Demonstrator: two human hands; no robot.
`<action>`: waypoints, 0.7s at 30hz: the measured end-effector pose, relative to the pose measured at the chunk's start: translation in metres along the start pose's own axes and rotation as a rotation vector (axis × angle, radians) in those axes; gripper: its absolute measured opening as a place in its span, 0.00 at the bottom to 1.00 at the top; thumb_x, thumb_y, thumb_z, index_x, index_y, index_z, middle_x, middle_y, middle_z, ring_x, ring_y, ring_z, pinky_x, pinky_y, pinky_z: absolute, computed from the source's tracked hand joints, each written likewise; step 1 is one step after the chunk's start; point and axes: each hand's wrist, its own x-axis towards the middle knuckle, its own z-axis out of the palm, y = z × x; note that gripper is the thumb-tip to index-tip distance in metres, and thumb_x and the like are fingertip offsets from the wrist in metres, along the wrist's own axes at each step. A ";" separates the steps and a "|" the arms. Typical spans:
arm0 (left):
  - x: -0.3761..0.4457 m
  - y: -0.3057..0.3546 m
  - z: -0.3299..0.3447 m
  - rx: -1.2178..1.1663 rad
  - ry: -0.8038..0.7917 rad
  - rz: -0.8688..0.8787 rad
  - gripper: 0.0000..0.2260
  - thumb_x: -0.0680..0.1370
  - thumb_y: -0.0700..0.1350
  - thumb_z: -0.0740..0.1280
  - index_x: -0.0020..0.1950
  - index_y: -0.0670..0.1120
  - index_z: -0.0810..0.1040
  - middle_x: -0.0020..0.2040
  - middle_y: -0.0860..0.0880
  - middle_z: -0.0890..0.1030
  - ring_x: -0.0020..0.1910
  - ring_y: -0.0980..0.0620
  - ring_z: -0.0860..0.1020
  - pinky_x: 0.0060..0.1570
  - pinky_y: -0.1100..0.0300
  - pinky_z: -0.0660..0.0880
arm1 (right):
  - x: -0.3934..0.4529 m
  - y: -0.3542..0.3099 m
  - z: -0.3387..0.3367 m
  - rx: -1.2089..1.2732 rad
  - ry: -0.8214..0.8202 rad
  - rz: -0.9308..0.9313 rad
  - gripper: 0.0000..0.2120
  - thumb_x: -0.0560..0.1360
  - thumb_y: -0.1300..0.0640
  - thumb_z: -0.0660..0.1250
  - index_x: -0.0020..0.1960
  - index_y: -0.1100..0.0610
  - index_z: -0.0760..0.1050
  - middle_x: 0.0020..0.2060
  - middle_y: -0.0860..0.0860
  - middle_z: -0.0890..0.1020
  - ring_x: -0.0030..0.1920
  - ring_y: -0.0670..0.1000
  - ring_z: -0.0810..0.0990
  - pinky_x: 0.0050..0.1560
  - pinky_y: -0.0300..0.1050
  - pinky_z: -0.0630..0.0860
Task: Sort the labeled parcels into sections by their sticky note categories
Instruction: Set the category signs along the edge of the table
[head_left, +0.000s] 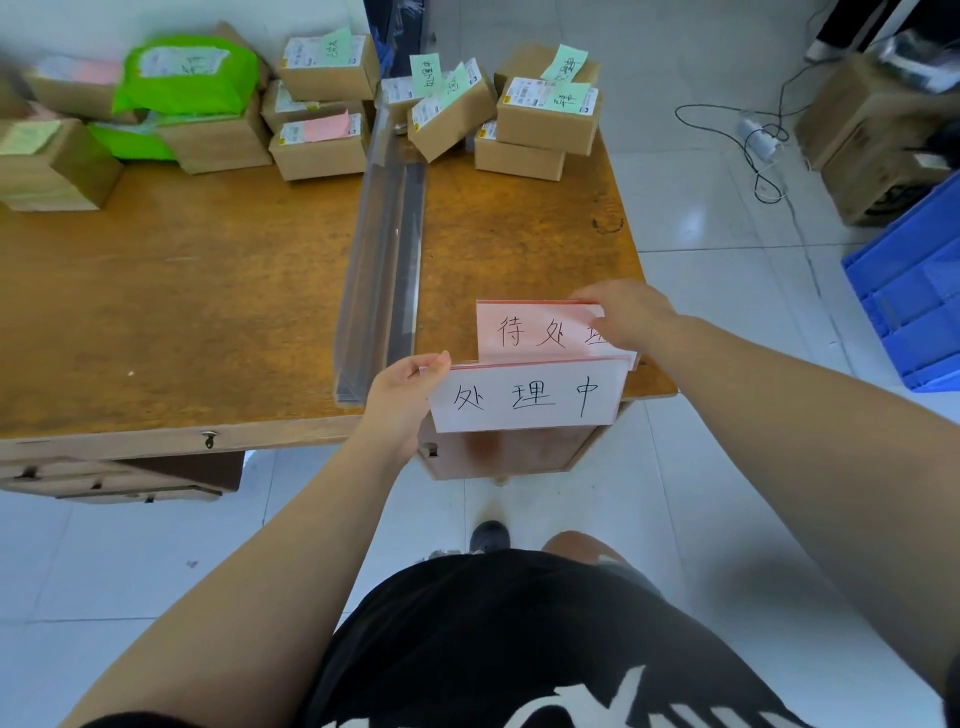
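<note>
Two white sign cards with red top edges and handwritten characters sit at the near right corner of the wooden table (182, 291). My left hand (402, 395) pinches the left edge of the nearer sign card (524, 397), which hangs over the table's front edge. My right hand (631, 312) grips the top right of the farther sign card (535, 332). Cardboard parcels with green sticky notes (545, 114) are stacked at the back right. More parcels with pink and green notes (319, 150) and green plastic mailers (187, 73) lie at the back left.
A clear acrylic divider (382, 254) runs front to back and splits the tabletop into left and right sections. Blue plastic crates (914, 296) stand on the tiled floor at right, with cardboard boxes (872, 130) and loose cables (763, 150) beyond them.
</note>
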 end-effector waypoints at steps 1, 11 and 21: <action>-0.003 0.000 -0.001 -0.012 0.000 0.000 0.04 0.78 0.46 0.66 0.46 0.47 0.76 0.48 0.45 0.81 0.50 0.48 0.79 0.53 0.57 0.75 | -0.002 0.000 0.000 -0.007 -0.003 0.004 0.22 0.76 0.64 0.61 0.65 0.45 0.73 0.61 0.50 0.78 0.60 0.56 0.74 0.55 0.51 0.75; -0.053 0.000 -0.009 -0.082 0.048 0.088 0.06 0.78 0.46 0.66 0.49 0.44 0.77 0.48 0.44 0.82 0.47 0.50 0.80 0.40 0.65 0.77 | -0.074 -0.030 -0.010 1.100 0.452 0.196 0.11 0.77 0.54 0.64 0.43 0.59 0.80 0.31 0.48 0.78 0.34 0.45 0.74 0.37 0.31 0.72; -0.116 -0.021 -0.060 -0.132 0.292 0.153 0.05 0.77 0.44 0.67 0.41 0.48 0.78 0.45 0.44 0.77 0.44 0.49 0.76 0.54 0.55 0.73 | -0.138 -0.093 0.033 1.058 0.441 0.154 0.14 0.76 0.49 0.65 0.37 0.57 0.71 0.35 0.49 0.74 0.37 0.46 0.70 0.39 0.37 0.65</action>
